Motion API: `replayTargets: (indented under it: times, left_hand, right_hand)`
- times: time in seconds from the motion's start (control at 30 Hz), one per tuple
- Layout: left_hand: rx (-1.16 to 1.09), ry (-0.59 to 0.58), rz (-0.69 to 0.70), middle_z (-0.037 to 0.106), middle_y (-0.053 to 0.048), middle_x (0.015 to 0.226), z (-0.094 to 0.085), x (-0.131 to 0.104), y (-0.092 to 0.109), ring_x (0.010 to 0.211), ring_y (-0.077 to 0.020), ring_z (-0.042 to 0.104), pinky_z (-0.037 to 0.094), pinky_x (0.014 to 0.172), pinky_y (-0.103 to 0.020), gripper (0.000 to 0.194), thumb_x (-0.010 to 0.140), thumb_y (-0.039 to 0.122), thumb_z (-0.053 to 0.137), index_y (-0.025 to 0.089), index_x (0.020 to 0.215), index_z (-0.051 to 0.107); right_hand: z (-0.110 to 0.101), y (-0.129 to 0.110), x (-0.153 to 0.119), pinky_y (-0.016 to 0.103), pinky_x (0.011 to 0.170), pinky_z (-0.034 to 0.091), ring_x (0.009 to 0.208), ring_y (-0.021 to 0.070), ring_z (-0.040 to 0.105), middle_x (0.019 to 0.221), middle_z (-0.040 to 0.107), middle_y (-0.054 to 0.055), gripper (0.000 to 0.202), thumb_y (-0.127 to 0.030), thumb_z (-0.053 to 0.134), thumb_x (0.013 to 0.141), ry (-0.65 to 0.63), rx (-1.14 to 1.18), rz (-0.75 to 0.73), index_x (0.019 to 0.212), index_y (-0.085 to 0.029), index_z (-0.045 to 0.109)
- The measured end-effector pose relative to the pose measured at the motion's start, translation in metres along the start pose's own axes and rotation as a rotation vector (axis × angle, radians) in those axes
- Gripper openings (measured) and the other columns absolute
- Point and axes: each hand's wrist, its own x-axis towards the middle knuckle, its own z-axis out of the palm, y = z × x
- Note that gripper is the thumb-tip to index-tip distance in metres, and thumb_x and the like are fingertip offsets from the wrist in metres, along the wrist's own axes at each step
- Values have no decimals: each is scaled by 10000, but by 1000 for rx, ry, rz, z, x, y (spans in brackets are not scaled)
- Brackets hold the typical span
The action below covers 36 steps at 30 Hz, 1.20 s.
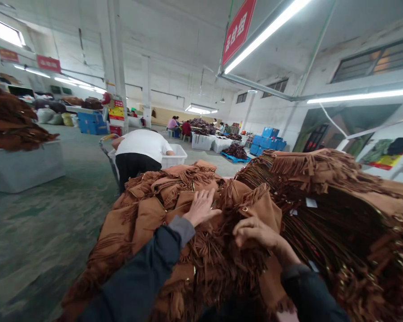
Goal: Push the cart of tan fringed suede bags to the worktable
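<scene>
Left hand [203,209] open, flat on brown fringed pile [147,219]; right hand [255,232] half-curled, grip unclear. Worn green floor [47,223], white tubs [23,163] around workshop.

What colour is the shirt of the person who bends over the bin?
White; the shirt shows best in the head view.

Plain brown fringed leather pieces [151,214] are seen under the left fingers [204,199]; beyond these fingertips, a plain white short-sleeved shirt [143,143] and plain black trousers [134,164] are worn.
</scene>
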Motion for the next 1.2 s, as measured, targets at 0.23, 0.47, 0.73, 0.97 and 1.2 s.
replayTargets:
  times: [0.23,0.47,0.73,0.97,1.2]
  left_hand:
    - [196,-90,-195,629,-164,1247,57,26,-28,1189,-344,538,377,980,-491,508,841,511,579,159,1207,566]
    - [341,9,127,659,-112,1054,34,0,22,1047,-269,560,377,954,-453,175,854,151,489,166,994,593]
    - [127,409,167,661,-60,920,-24,-6,57,918,-243,563,428,787,-386,144,796,143,595,203,926,585]
    - [-140,933,-16,670,-47,954,-119,51,0,899,-201,599,473,775,-324,166,872,265,638,209,1019,586]
    - [161,927,-350,683,-112,1074,-116,62,-168,1069,-249,603,469,925,-374,261,956,308,481,196,1163,596]
  right_hand:
    - [-16,73,-30,412,927,519,1113,273,618,1223,655,84,608,-492,694,786,1099,-256,-228,1332,-262,558]
    - [36,116,62,582,950,478,1180,394,541,1308,533,218,691,-514,541,869,1020,-956,-14,1464,-182,428]
    - [3,24,69,563,1067,420,1325,365,450,1447,433,183,635,-400,468,870,1173,-876,-514,1467,-196,390]
    - [-4,-147,150,558,1109,351,1400,324,374,1537,397,114,592,-404,432,953,1095,-1092,-710,1519,-270,322]
    - [49,-122,324,597,1152,192,1422,363,298,1589,337,124,629,-562,330,990,962,-1105,-563,1551,-281,281]
